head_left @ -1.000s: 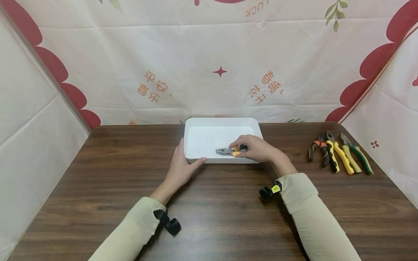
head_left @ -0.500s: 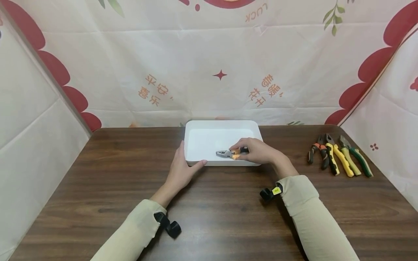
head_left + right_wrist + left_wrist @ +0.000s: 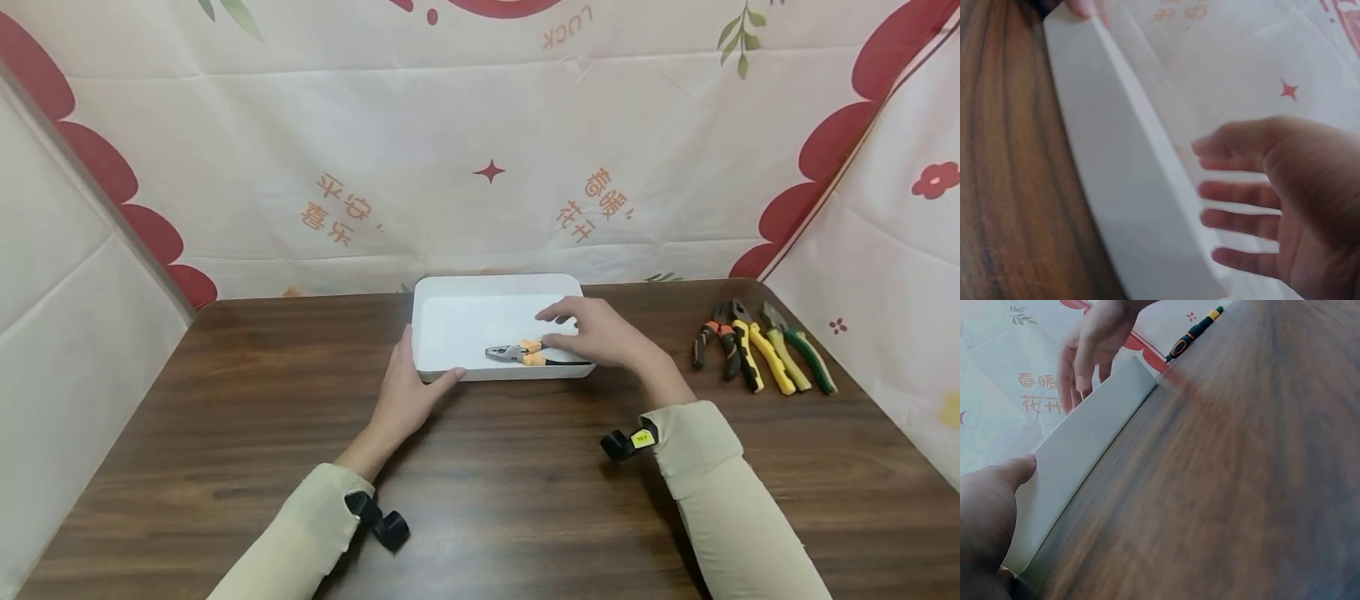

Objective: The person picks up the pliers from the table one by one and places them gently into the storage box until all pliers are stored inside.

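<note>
Inside a white rectangular tray (image 3: 465,321) lies a pair of combination pliers (image 3: 533,359) with orange and black handles. Its metal nose points left, near the tray's front wall. My right hand (image 3: 600,332) is over the tray's right part, fingers spread apart and holding nothing, with the thumb close to the handles and partly covering them. At the front left corner my left hand (image 3: 401,392) rests on the tray, its fingers straight along the left side and its thumb against the front wall. In the right wrist view the right hand's fingers (image 3: 1241,225) are separated, with nothing between them.
Several pliers lie side by side at the table's far right: one with orange and black handles (image 3: 728,350), one with yellow and black handles (image 3: 776,367), and one with green handles (image 3: 813,363). A printed cloth (image 3: 480,108) hangs behind the wooden table (image 3: 480,467).
My right hand has let go of the pliers, its fingers lifting off the handles. The pliers stay in the tray. My left hand keeps its place at the corner. The head view has shifted slightly.
</note>
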`<control>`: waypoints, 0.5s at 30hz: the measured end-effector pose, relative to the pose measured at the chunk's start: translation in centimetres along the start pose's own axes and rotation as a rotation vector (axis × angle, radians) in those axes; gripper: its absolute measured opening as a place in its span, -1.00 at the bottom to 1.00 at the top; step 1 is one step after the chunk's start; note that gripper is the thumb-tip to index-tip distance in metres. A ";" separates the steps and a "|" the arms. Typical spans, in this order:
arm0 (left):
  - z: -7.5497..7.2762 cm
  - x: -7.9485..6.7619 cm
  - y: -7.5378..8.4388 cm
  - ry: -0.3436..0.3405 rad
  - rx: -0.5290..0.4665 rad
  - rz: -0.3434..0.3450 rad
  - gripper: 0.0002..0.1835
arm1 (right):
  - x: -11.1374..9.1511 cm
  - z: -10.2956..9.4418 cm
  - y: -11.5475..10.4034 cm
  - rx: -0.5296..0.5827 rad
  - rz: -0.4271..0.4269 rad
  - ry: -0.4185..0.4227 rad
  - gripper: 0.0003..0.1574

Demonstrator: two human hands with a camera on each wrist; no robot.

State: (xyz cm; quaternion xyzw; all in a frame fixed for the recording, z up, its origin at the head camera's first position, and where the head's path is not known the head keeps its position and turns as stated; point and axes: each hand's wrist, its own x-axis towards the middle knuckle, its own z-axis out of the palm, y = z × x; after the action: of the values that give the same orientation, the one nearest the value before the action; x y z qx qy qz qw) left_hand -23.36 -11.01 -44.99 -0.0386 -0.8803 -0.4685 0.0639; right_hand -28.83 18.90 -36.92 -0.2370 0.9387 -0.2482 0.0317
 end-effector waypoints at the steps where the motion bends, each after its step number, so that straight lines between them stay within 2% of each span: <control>1: 0.0 0.0 0.0 0.003 0.000 -0.002 0.24 | -0.2 -0.3 -0.2 -0.007 0.015 0.025 -0.51; 6: 0.1 0.0 0.0 0.003 0.013 -0.002 0.23 | -1.7 -1.9 -0.6 -0.040 0.085 0.092 -0.50; 15: 0.0 0.0 0.2 -0.003 0.012 -0.012 0.24 | -4.0 -4.7 0.7 -0.104 0.185 0.111 -0.41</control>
State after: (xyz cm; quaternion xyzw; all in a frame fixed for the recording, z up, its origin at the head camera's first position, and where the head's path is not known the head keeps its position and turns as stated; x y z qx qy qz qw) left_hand -23.29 -10.92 -44.82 -0.0337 -0.8833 -0.4637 0.0599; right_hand -26.41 23.45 -33.39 -0.1368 0.9685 -0.2079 -0.0099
